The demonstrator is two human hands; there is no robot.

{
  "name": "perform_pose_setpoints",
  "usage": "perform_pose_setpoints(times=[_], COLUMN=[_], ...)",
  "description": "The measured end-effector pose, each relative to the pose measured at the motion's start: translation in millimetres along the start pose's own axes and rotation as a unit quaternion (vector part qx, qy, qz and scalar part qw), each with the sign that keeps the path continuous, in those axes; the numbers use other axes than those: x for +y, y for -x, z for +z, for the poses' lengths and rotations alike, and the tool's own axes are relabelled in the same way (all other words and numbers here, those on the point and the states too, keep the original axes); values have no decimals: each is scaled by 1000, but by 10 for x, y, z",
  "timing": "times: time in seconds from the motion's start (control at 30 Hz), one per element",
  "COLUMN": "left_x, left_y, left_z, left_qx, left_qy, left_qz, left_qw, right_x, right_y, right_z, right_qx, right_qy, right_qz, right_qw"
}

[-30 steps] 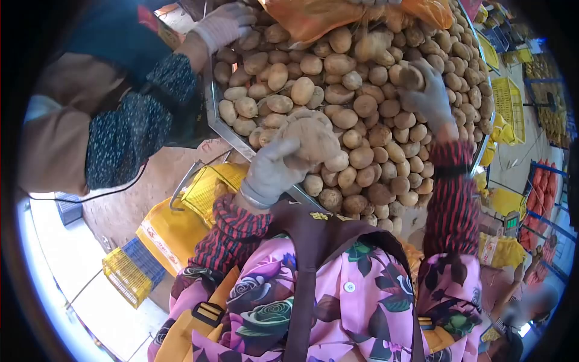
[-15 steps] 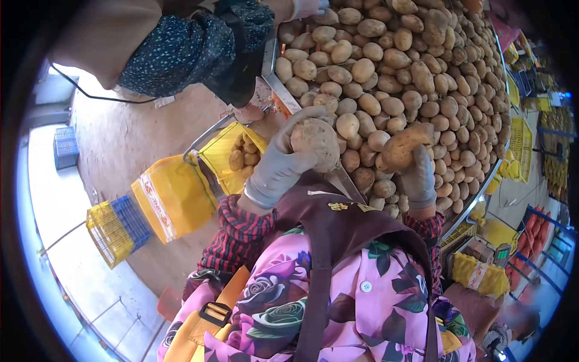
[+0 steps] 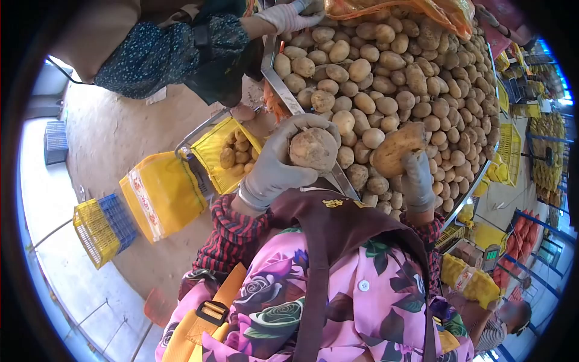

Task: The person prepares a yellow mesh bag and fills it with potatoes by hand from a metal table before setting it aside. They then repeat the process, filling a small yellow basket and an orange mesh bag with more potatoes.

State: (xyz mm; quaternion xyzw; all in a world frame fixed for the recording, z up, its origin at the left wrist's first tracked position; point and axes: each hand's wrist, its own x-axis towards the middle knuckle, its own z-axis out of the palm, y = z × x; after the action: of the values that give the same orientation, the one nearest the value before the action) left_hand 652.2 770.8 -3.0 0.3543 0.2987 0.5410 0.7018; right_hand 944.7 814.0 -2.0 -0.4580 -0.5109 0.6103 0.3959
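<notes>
My left hand [image 3: 269, 171], in a grey glove, is wrapped round a roundish potato [image 3: 313, 151] with rough, dusty skin. In my right hand [image 3: 418, 186], also gloved in grey, is a long, large brown potato [image 3: 397, 151], gripped at its near right side. Both hands are raised over the near edge of a metal-rimmed sorting table [image 3: 283, 92], where a deep heap of potatoes [image 3: 416, 78] lies. My right fingers are partly hidden behind the long potato.
A co-worker's gloved hand [image 3: 288, 17] touches the table's top left corner. An orange mesh bag [image 3: 416, 11] lies over the heap's far side. On the floor at left are a yellow container [image 3: 205, 148] with potatoes, a full yellow sack [image 3: 166, 196] and a yellow crate [image 3: 93, 232].
The potato in my left hand has turned, and the fingers now curl over its top. The orange mesh bag has come into view. The co-worker's hand shows more at the corner.
</notes>
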Motion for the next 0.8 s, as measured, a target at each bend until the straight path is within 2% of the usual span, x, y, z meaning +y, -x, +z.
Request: perform_pose_setpoints(times=[0.07,0.1,0.17,0.2,0.27,0.3,0.37,0.5,0.57,0.63,0.7,0.8], left_x=[-14,-58,-173,-195,-201,-193,-186,-160,-126,-99,-119,-55], left_y=[6,20,96,156,266,338,454,670,794,887,954,1046], left_z=[-9,-9,6,18,17,30,54,53,1,-94,-243,-353], left_qx=[-45,-46,-22,-15,32,43,38,147,155,155,108,83], left_qy=[105,103,258,256,434,433,528,463,432,400,375,318], left_qz=[12,14,1,2,-67,-62,-67,-33,-26,-19,-18,13], left_qw=[993,994,966,966,898,898,846,873,888,903,921,945], right_x=[-33,-25,2,18,66,93,116,206,242,250,245,235], right_y=[46,82,136,172,195,209,225,289,321,383,410,480], right_z=[43,29,60,129,215,253,358,642,748,824,882,1035], right_qx=[-3,-15,-30,-35,-51,-65,-88,-108,-117,-126,-136,-143], right_qy=[-41,-21,-3,-35,-71,-79,-89,-118,-119,-118,-98,-85], right_qz=[1,8,16,13,12,31,53,68,64,63,59,78], right_qw=[999,1000,999,999,996,994,991,985,984,983,984,983])
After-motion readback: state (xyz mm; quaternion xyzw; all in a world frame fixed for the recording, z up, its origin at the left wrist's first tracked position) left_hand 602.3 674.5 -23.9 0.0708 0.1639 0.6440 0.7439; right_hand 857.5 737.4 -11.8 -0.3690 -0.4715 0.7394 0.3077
